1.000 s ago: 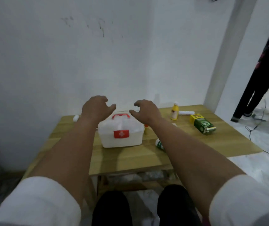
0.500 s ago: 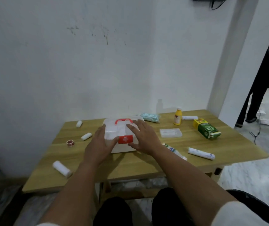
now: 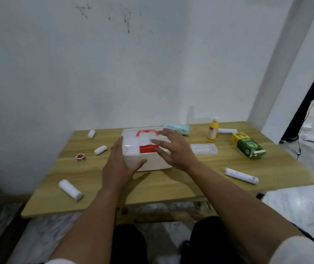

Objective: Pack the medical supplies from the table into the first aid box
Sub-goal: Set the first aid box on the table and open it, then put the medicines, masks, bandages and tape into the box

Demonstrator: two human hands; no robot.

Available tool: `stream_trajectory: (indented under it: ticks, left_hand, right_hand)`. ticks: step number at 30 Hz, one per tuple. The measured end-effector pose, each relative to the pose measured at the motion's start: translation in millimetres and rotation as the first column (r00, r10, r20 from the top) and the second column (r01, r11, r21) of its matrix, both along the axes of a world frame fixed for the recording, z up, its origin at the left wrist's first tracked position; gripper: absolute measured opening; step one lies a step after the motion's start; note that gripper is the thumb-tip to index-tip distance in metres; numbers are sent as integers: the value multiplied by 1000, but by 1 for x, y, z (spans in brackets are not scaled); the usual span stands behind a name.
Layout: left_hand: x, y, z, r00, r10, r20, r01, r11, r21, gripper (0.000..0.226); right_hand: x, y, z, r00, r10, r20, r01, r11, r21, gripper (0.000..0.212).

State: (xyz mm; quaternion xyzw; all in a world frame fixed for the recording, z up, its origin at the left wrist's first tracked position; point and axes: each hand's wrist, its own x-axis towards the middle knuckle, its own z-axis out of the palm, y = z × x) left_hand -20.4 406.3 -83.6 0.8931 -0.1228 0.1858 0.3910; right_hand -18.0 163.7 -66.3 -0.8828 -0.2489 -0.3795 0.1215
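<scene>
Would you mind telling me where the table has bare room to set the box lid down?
The widest bare patch is the near edge of the table, between the large gauze roll and the long tube, in front of the first aid box. The far right is crowded: yellow bottle, green carton, clear tray.

Left of the hands: 3 white bandage rolls (image 3: 70,189) and 1 small tape roll (image 3: 80,152). Between the hands: 1 white box (image 3: 144,149). Right of them: 1 yellow bottle (image 3: 213,129), 1 green carton (image 3: 248,146), 1 clear tray (image 3: 204,149), 1 mask pack (image 3: 179,129), 2 white tubes (image 3: 241,175).
</scene>
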Motion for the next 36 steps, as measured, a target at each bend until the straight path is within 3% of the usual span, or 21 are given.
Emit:
stream_trajectory:
  ticks: [3,10,14,19,21,25,28,34,36]
  left_hand:
    - [3,-4,-1,1000,26,5,-26,999,-46,114]
    - [20,-3,2,995,93,-32,-95,992,-87,117]
    - [25,-6,0,996,73,-60,-77,995,-62,113]
    - [21,-10,-7,996,54,-75,-62,992,-108,102]
    - [22,-9,-8,995,60,-84,-69,992,-108,105]
    - [24,-8,-9,993,50,-110,-65,988,-140,108]
    - [25,-8,-9,990,50,-132,-70,985,-158,113]
    - [27,-6,-7,990,47,-130,-69,983,-168,110]
    - [25,-6,-7,991,46,-128,-68,983,-172,109]
  right_hand:
    - [4,0,11,995,59,-76,-55,997,54,31]
    - [24,2,59,956,193,-219,-99,920,380,26]
    - [51,7,99,934,68,-352,102,890,444,30]
    - [86,6,119,882,-101,-459,362,770,526,60]
    - [97,5,115,857,-106,-504,424,701,574,60]
    - [113,-1,92,780,8,-626,517,555,652,90]
    - [119,-6,75,667,121,-735,579,535,615,99]
    - [108,-10,59,430,77,-899,712,584,390,102]
    - [102,-11,58,413,48,-909,709,610,354,95]
